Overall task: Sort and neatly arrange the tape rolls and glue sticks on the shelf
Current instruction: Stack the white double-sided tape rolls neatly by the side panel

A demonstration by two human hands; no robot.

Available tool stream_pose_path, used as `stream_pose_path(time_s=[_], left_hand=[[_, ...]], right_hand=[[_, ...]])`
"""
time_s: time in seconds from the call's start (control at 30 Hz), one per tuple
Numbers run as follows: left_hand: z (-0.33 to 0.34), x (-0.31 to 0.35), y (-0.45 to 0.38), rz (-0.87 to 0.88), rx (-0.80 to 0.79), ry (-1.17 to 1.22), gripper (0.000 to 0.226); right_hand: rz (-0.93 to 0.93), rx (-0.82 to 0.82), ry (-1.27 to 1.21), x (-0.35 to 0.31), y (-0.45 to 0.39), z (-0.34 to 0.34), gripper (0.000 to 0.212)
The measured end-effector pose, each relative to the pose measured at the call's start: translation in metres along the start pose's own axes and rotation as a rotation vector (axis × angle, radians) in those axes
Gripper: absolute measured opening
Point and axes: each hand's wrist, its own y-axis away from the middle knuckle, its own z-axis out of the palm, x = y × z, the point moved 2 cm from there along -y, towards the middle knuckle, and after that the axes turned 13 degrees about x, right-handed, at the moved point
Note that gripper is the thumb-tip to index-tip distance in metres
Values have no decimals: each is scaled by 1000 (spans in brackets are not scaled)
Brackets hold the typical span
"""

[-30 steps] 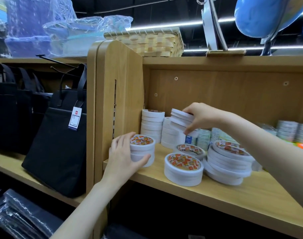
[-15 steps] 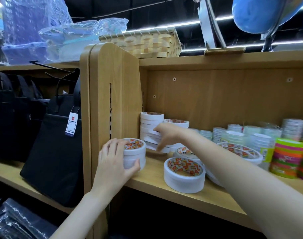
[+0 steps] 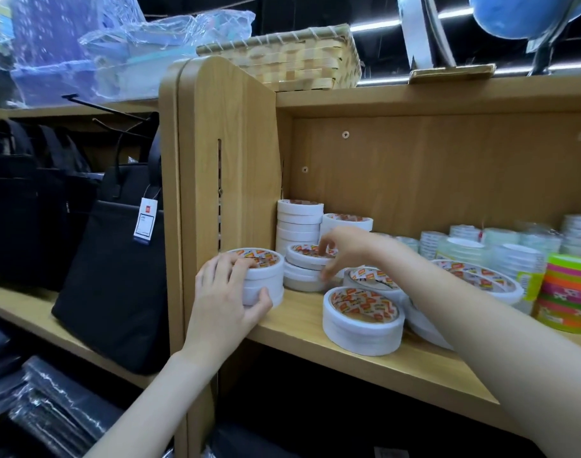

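Right hand (image 3: pixel 343 251) now grips two stacked rolls (image 3: pixel 307 267); left hand (image 3: pixel 228 292) holds two.

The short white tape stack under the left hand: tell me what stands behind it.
Behind the short white tape stack gripped by the left hand stands a low pile of wider rolls, then a tall white stack against the back panel. The right hand covers part of the low pile.

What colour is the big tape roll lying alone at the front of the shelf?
White, with an orange-and-red printed label inside the ring, seen in the head view.
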Motion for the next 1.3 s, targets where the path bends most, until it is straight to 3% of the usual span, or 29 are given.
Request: stream_pose_path(time_s=[0.27,0.5,0.67,0.77,1.07,1.3], left_hand=[[-3,1,-1,32,-45,-29,44],[-4,-3,0,52,-56,-56,46],[-4,0,-1,61,-44,-54,46],[-5,0,-1,68,-42,-63,46],[-8,2,-2,68,-70,-76,46],[-10,-1,-3,89,-75,-86,46]], right_hand=[[-3,0,116,-5,-4,18,68],[22,90,-203,-23,-16,22,90],[140,134,-242,-5,-9,13,57],[171,169,-388,-16,-11,17,43],[306,-75,-472,-25,-2,11,51],[326,14,-531,-25,-8,13,57]])
